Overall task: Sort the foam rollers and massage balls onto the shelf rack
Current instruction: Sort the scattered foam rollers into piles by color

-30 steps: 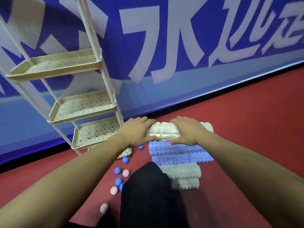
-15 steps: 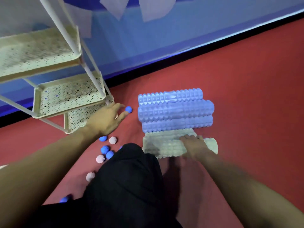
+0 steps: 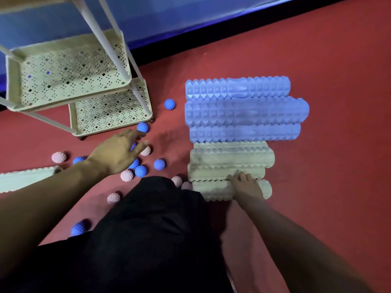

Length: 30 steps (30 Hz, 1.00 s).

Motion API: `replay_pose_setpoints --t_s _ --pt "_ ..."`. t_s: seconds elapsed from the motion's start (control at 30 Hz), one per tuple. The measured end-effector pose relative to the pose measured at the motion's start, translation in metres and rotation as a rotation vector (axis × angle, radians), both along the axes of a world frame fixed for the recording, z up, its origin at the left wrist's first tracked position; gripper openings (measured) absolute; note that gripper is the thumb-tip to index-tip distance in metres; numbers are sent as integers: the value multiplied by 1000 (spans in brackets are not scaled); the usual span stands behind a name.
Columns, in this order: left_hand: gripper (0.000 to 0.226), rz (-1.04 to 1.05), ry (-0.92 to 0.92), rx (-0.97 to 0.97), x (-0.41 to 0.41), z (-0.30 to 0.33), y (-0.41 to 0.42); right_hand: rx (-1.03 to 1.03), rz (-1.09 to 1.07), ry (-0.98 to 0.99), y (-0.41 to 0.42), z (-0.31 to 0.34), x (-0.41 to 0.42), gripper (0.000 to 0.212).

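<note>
We note six ridged foam rollers (image 3: 243,132): three blue far, three cream near. Right hand (image 3: 246,186) curls its grip over the nearest cream roller (image 3: 213,190); left hand (image 3: 117,152) spread, holding nothing, above spiky balls (image 3: 140,171).

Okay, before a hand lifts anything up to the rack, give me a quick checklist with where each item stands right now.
1. Right hand on a roller: ok, it rests on top of the nearest cream roller; a full grip cannot be told.
2. Left hand holding a ball: not ok, the fingers are spread open above the massage balls.
3. Shelf rack has room: ok, both visible perforated trays are bare.
4. Rollers grouped by colour: ok, three blue rollers lie farther away, the cream ones nearer.
5. Balls gathered: not ok, they lie scattered on the red floor.
6. Upper shelves: cannot tell, out of view.
</note>
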<state>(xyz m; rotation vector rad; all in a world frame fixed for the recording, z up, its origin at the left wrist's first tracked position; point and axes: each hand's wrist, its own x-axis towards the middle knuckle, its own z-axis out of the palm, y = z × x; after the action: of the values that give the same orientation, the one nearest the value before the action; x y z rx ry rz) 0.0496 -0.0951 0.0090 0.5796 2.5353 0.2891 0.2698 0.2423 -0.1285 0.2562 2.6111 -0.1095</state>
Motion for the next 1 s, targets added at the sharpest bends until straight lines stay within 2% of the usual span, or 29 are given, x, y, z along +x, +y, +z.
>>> replay_pose_setpoints --t_s 0.13,0.2,0.27,0.5,0.57,0.63,0.73,0.83,1.0 --pt "63 15 -34 -26 1 -10 -8 70 -78 -3 0 -21 5 58" --pt "63 27 -39 -13 1 -11 -8 97 -108 -87 -6 -8 -2 62" --pt "62 45 -49 -8 2 -11 -8 16 -113 -118 -10 3 -9 64" --pt "58 62 -43 2 9 7 -11 -201 -104 -5 -20 38 -33 45" --pt "57 76 -24 11 9 17 -17 -256 -42 46 -32 64 -56 51" --pt "55 85 0 15 8 29 -28 -285 3 87 -49 106 -88 43" --pt "51 97 36 7 4 50 -53 -311 121 174 -77 152 -138 48" --pt "51 132 75 5 -6 68 -96 -318 241 168 -120 192 -183 55" --pt "51 255 111 31 -19 85 -186 -271 458 140 -211 219 -238 58"
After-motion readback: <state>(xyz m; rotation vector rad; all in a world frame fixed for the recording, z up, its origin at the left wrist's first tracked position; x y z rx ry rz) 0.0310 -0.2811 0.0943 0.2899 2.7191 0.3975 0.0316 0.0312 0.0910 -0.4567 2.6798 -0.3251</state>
